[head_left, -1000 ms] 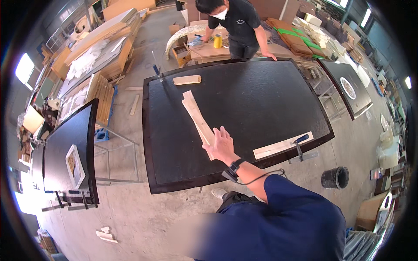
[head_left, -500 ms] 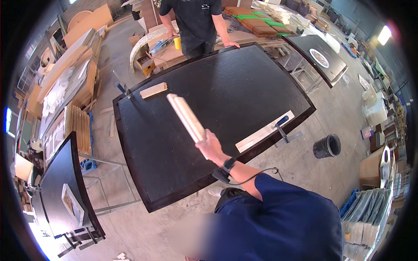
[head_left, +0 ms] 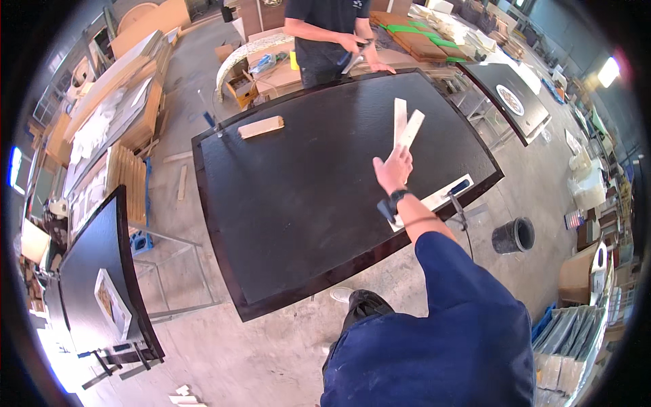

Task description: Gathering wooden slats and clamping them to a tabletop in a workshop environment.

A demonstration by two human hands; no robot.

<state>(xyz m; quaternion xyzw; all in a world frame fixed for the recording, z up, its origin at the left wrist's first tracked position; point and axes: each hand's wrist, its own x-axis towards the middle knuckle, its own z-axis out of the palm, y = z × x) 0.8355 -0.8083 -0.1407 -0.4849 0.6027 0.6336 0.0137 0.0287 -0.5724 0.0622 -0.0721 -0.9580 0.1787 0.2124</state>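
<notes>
My right hand (head_left: 393,169), with a dark band on the wrist, is over the right half of a large black panel (head_left: 305,203). Its thumb stands apart, and its fingers lie across the near ends of two pale wooden strips (head_left: 410,129), fanned in a V on the panel. Close by, along the near right edge, a longer pale board (head_left: 437,195) is fixed by a clamp (head_left: 460,193) with a blue handle. Another short wood block (head_left: 261,127) lies near the far left edge, beside an upright clamp (head_left: 211,123). My left hand is out of view.
Across the panel stands a person (head_left: 325,41) in dark clothes, one hand on its edge, the other on a tool. A black bucket (head_left: 513,236) stands on the floor at right. More black panels (head_left: 91,271) on stands flank the work. Stacked boards (head_left: 112,102) fill the left.
My right hand has carried the two strips from mid-panel to the right and lowered them; they now splay apart and the thumb is off them. The person opposite has raised a tool.
</notes>
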